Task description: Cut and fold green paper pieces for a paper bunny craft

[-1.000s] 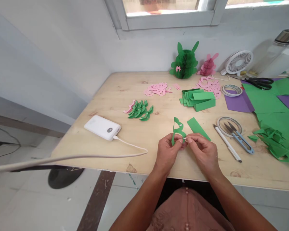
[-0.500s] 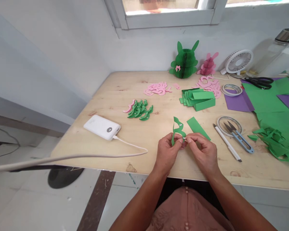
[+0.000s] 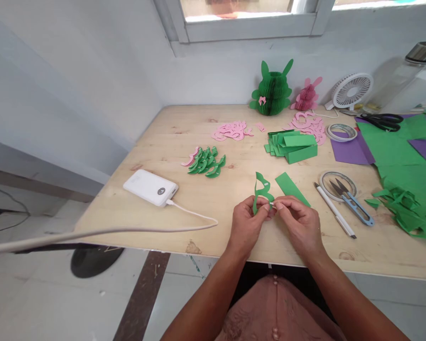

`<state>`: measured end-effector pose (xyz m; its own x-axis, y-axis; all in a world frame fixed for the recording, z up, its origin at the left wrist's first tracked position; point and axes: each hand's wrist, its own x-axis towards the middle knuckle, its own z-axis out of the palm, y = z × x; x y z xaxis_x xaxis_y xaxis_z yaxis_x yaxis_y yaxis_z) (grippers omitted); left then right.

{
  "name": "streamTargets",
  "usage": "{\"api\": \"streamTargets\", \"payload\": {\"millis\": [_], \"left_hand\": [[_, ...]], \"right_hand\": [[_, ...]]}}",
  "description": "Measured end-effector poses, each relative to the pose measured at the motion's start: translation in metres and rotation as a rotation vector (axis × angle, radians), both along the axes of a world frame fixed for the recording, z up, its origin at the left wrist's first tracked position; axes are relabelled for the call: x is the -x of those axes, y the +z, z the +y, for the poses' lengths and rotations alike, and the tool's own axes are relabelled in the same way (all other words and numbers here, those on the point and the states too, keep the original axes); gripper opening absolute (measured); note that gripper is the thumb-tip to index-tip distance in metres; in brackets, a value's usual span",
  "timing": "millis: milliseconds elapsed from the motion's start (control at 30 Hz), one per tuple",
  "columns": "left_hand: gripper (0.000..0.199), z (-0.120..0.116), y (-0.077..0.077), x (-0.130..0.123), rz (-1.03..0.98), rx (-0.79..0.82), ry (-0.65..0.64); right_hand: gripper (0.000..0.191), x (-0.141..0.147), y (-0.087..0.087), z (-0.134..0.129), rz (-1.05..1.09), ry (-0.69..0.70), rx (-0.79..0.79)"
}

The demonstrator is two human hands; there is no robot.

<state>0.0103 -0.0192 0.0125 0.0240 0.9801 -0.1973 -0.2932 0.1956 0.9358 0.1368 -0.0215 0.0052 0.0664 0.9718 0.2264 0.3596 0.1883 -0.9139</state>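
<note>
A wavy green paper cutout (image 3: 263, 192) with small white patches stands up from the fingers of my left hand (image 3: 247, 225), which pinches its lower end. My right hand (image 3: 300, 227) is closed beside it, thumb and forefinger together at a tiny white piece on the cutout's right edge. Just behind my right hand lies a flat green paper strip (image 3: 291, 188). Farther back is a stack of folded green strips (image 3: 293, 146). To the left sits a pile of curved green cutouts (image 3: 208, 162) with white patches, a pink one at its side.
A white power bank (image 3: 149, 187) with a cable is on the left. Right of my hands lie a pen (image 3: 335, 210), a tape roll (image 3: 323, 179) and blue snips (image 3: 358, 208). Green scraps (image 3: 412, 208) lie far right. Paper figures (image 3: 272, 94) and a fan (image 3: 351, 91) stand behind.
</note>
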Motion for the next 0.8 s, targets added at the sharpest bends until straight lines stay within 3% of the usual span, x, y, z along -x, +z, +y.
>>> {"api": "streamTargets", "payload": {"millis": [800], "left_hand": [[0.016,0.0006,-0.0041,0.0006,0.053,-0.042,-0.013]], "right_hand": [[0.016,0.0038,0.0017,-0.0038,-0.174,-0.054,-0.14]]}}
